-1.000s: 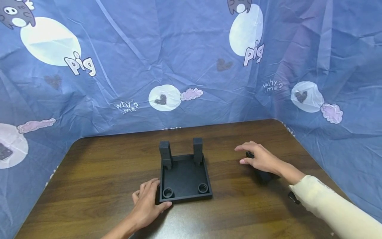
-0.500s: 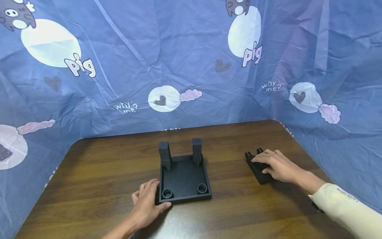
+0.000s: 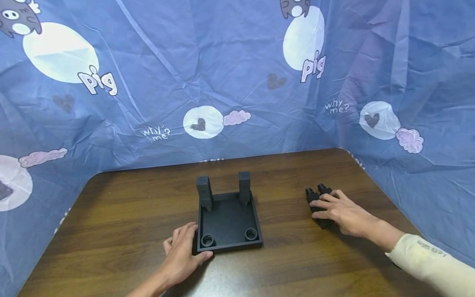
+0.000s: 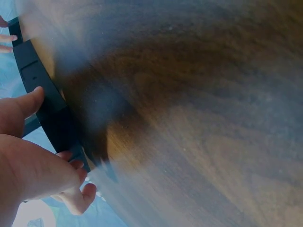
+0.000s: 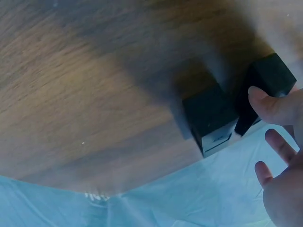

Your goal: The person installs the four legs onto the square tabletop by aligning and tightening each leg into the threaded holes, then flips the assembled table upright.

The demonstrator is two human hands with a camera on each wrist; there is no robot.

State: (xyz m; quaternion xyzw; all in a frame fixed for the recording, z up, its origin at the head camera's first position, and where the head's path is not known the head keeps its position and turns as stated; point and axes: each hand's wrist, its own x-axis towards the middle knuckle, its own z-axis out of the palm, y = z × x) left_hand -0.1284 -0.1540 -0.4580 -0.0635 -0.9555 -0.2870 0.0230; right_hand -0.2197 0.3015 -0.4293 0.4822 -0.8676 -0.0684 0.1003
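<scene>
At the tray's near left corner, the person's left hand (image 3: 182, 251) lies low, its forearm slanting in from the bottom edge, which cuts it off. Its thumb presses along the near wall of the black tray (image 3: 230, 222) while the fingers bend against the left wall, so the corner sits between them. The tray rests on the brown wooden table (image 3: 111, 231), near the middle, with two upright posts (image 3: 204, 192) at its far corners and two ring sockets (image 3: 251, 234) at its near ones. Well apart to the right, the right hand (image 3: 349, 214) reaches in palm down, its pale sleeve (image 3: 426, 260) cut off at the frame's edge. Thumb and fingers pinch the left loose post (image 3: 311, 198); the right loose post (image 3: 324, 189) lies just beside it, partly under the hand. Both have knobbed ends pointing away from the person, and their near ends are mostly covered by the fingers in the head view. The right wrist view shows the thumb flat on one dark block, most of the fingers hidden behind it or out of frame. In the left wrist view the tray is dark and cropped, its inside out of sight.
</scene>
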